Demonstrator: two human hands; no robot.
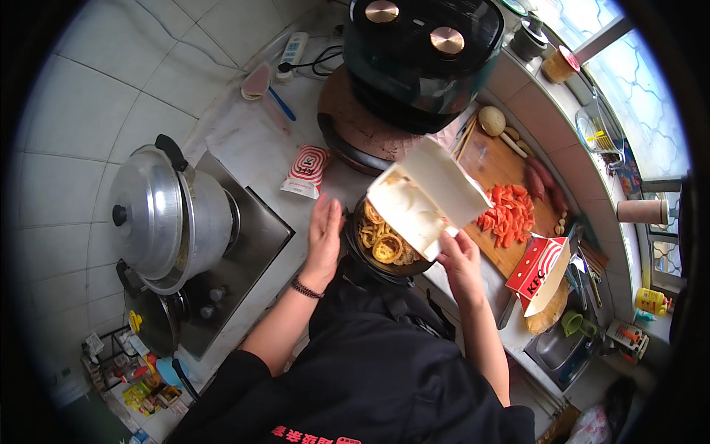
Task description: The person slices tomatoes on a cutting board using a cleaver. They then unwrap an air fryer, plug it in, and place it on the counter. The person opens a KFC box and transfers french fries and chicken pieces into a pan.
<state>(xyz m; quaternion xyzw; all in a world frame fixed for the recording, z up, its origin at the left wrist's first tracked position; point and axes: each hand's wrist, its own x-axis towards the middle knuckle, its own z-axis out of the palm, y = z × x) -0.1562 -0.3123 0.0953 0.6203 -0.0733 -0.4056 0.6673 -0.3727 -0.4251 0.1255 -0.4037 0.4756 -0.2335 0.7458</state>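
My right hand (459, 261) grips the corner of an opened white cardboard food box (410, 205), tilted over a round dark pan or basket (383, 272). In that vessel lie egg tarts (387, 248) and fried pieces, partly hidden by the box. At the vessel's left side my left hand (325, 236) is raised with its fingers extended, holding nothing. A red-and-white paper sleeve (305, 171) lies on the counter beyond the left hand. To the right, cut tomato (507, 213) is heaped on a wooden cutting board (485, 161).
A black air fryer (424, 61) stands at the back. On the left, a large lidded aluminium pot (205, 216) sits on a gas stove (249, 261). An empty red-and-white carton (538, 275) rests near the sink (554, 347) at right. Sweet potatoes (535, 180) lie along the board.
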